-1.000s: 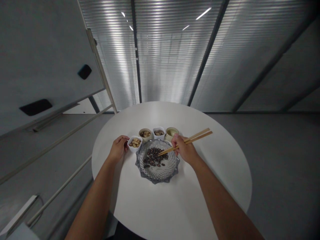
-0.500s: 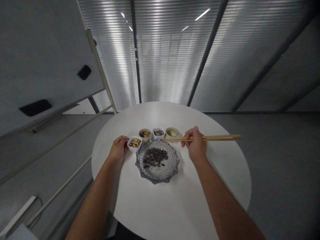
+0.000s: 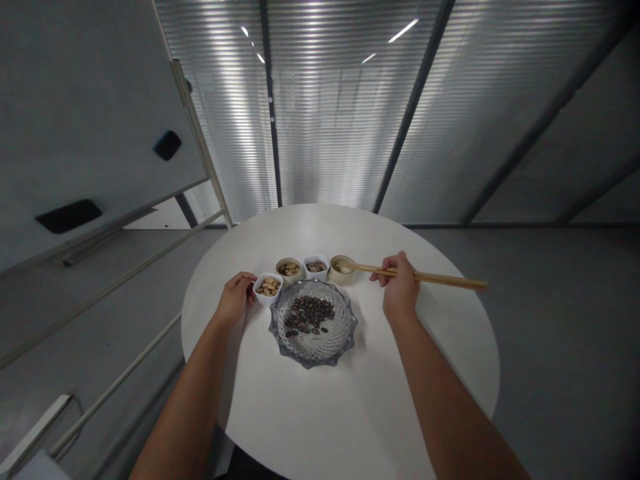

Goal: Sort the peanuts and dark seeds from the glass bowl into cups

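Note:
My right hand [image 3: 400,291] is closed around a pair of wooden chopsticks [image 3: 440,279]. Their tips reach into a small round greenish bowl [image 3: 342,266] at the right end of a row of little dishes. My left hand [image 3: 234,298] rests on the round white table [image 3: 350,400], fingers curled against a white square dish of pale nuts [image 3: 268,287]. A cut-glass plate [image 3: 313,323] with dark beans lies between my hands.
Two more small dishes, a round one [image 3: 289,269] and a white square one [image 3: 315,266], stand behind the glass plate. A whiteboard on a stand [image 3: 90,127] leans at the left. Ribbed glass walls stand behind the table, grey floor around it.
My right hand lifted the chopsticks out of the glass plate, swung right and carried their tips over to the small greenish bowl. My left hand stayed at the nut dish.

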The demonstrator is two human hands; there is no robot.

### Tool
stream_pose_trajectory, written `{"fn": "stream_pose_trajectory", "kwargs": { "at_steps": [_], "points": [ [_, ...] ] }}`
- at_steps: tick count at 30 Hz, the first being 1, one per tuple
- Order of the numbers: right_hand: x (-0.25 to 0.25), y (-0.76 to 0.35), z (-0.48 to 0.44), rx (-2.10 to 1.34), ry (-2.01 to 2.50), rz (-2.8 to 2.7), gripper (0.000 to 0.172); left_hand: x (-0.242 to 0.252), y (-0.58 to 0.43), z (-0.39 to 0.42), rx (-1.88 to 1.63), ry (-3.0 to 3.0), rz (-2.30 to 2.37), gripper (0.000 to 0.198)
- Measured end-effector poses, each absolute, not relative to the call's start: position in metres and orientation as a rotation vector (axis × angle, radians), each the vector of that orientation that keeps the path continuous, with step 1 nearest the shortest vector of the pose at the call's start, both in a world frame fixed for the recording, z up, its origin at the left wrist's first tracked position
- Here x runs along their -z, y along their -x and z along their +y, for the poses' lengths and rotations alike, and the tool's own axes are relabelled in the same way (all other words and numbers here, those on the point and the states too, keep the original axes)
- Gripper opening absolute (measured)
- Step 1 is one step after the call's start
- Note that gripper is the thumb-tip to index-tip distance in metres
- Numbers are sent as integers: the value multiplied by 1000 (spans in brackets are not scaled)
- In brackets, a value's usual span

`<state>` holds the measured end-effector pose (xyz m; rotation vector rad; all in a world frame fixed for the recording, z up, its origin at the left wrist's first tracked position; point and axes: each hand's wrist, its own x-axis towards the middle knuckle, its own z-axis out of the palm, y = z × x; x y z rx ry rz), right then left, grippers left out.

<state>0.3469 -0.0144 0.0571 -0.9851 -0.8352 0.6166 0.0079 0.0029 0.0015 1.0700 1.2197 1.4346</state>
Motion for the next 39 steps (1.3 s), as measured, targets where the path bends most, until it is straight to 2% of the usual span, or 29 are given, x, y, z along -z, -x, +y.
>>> {"fn": "stream_pose_trajectory", "kwargs": {
  "at_steps": [3,7,13,22,39],
  "points": [
    [-46,-355,-2,-660,972,-709,53,-2,-8,3,-1426,-1071,1231,18],
    [-32,-360,13,-913,946,-538,60,0,-7,4,-1417,-1066,1240,18],
    [-18,-347,24,-1109,902,-635,72,1,-6,4,-1447,-1057,1209,17],
    [-11,-353,27,-1057,999,-729,80,-1,-9,4,-1428,-1063,1218,16],
    [-14,-346,20,-1101,1016,-684,78,1,-8,5,-1430,-1052,1216,18]
  ]
}}
